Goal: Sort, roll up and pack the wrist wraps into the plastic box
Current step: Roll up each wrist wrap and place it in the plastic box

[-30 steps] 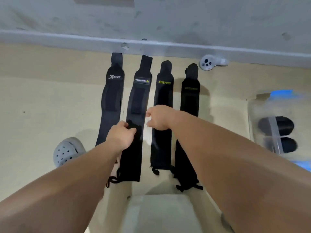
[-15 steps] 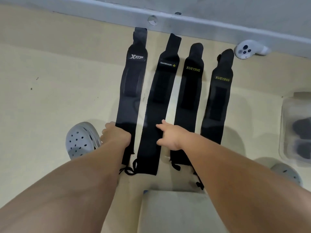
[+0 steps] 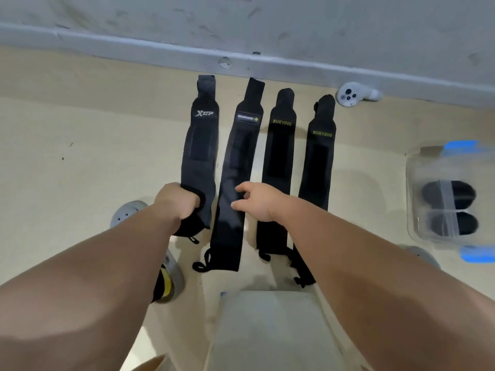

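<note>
Several black wrist wraps lie flat side by side on the beige floor. My left hand (image 3: 178, 202) grips the near end of the leftmost XTEP wrap (image 3: 199, 156), which is folded up under the fingers. My right hand (image 3: 255, 200) hovers over the second wrap (image 3: 238, 170), fingers loosely spread and holding nothing. Two XUEYING wraps (image 3: 280, 156) (image 3: 318, 162) lie to the right, the far one partly hidden by my right forearm. At the right edge stands the clear plastic box (image 3: 417, 170) with two rolled black wraps (image 3: 460, 192) inside.
A grey wall with a skirting board runs along the far side. A white handheld controller (image 3: 351, 95) lies by the wall. Grey clogs (image 3: 127, 212) on my feet sit at left and right. My beige-trousered knee (image 3: 267, 330) fills the bottom centre.
My left hand has taken hold of the XTEP wrap's near end and folded it upward. My right hand moved slightly forward over the second wrap. The view tilted, showing the box again.
</note>
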